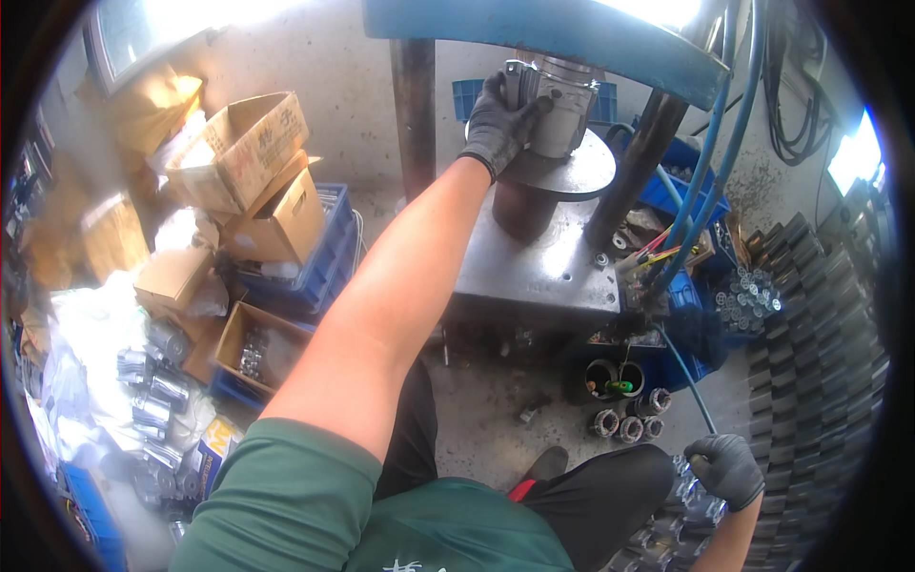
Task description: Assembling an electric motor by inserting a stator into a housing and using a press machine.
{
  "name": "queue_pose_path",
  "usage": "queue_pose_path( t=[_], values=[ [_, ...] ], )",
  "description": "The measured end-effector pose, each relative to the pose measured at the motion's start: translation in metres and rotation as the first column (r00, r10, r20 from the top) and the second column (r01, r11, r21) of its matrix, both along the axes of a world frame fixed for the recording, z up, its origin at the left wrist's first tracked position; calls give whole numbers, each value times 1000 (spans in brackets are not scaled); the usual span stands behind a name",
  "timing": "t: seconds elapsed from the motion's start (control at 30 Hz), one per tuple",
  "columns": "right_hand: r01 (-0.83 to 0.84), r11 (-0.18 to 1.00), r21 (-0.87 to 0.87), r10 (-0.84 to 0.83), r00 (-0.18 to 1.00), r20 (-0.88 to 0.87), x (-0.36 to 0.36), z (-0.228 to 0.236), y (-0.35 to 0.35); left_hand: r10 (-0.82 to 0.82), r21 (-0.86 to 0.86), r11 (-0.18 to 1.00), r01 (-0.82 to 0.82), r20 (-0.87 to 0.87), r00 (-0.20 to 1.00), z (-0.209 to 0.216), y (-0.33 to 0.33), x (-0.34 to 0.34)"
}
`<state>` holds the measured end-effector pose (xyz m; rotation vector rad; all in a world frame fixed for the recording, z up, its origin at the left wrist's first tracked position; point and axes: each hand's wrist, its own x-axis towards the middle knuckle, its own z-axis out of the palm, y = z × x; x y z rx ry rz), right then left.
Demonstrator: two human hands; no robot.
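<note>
My left hand, in a dark grey glove, is closed around the left side of a silvery metal cylinder. The thumb presses on its front. The cylinder stands on a round steel plate of a press, below the blue crossbeam. Low at the right, my right hand, also gloved, is closed at the end of a thin blue rod that runs up toward the press. Its fingertips are partly hidden.
Cardboard boxes and a blue crate stand left of the press. Metal parts lie on white plastic at the left. Stacked metal cylinders rise at the right. Blue hoses hang beside the press. Several metal rings sit on the floor.
</note>
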<state>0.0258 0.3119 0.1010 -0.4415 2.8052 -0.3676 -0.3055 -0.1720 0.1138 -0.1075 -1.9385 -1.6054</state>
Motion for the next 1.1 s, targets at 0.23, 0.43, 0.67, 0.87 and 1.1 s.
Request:
queue_pose_path(
  t=[0.23, 0.43, 0.67, 0.87, 1.1],
  values=[
    [90, 989, -114, -93, 995, -20, 2, 4, -5, -86, 131, 987, 88, -17, 996, 8, 6, 12],
    [165, 970, -180, -180, 981, -71, 1, -1, 3, -61, 167, 984, 59, 4, 998, 11, 12, 14],
    [131, 977, -167, -136, 990, -20, 2, 3, 0, -26, 107, 994, 27, -11, 1000, 6, 10, 12],
    [84, 984, -158, -90, 995, -31, 0, 9, -9, -64, 133, 989, 71, -56, 996, -8, -5, -15],
    [162, 972, -173, -170, 985, -30, -2, 3, 1, -51, 122, 991, 52, -19, 999, 2, 3, 1]
  ],
)
